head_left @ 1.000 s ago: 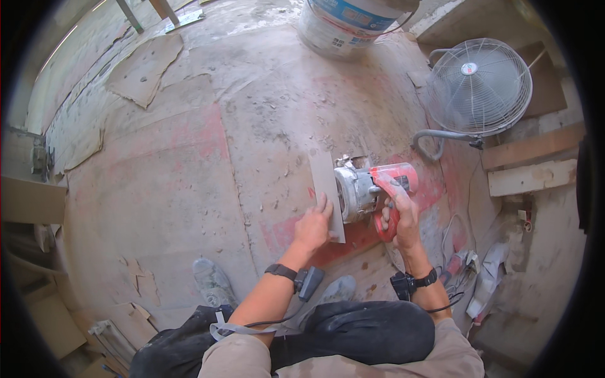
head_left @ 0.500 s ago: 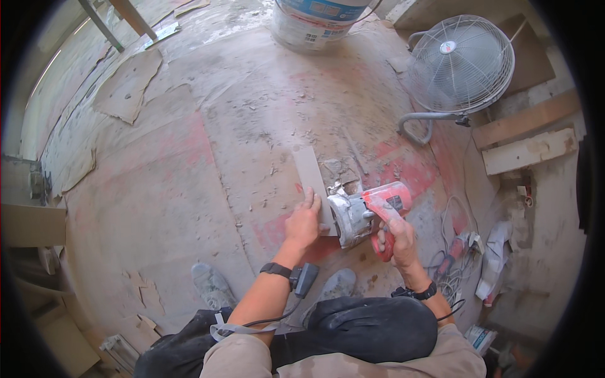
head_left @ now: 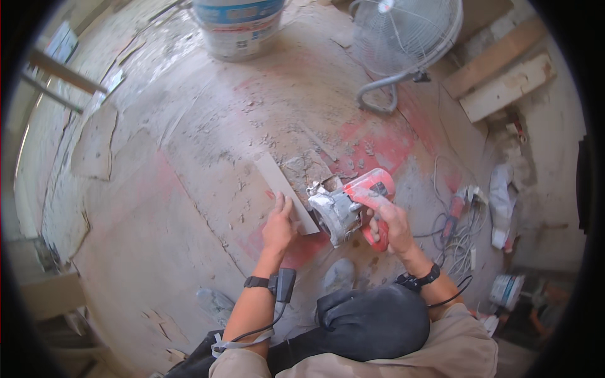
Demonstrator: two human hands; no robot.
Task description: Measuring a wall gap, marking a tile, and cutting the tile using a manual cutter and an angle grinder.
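In my right hand [head_left: 391,225] is the handle of a red power cutter [head_left: 343,205], its fingers wrapped round the grip. The cutter's dusty grey metal guard points left, beside the right edge of a narrow, light beige tile strip [head_left: 285,192]. Its blade is mostly hidden by the guard. My left hand [head_left: 279,225] holds the strip from its left side near the lower end, fingers stretched along it and pointing away from me. The strip lies tilted, its far end toward the left, on the dusty floor board [head_left: 208,145].
A white and blue bucket [head_left: 238,31] stands at the far side. To its right is a metal floor fan [head_left: 406,31]. Wooden planks [head_left: 507,88] lean at the right, above coiled cables [head_left: 463,242] and another red tool [head_left: 452,217]. Rubble bits lie beyond the strip.
The whole view has shifted and turned, so bucket and fan appear further left and higher. The strip slants more to the left in the picture. Both hands keep their holds.
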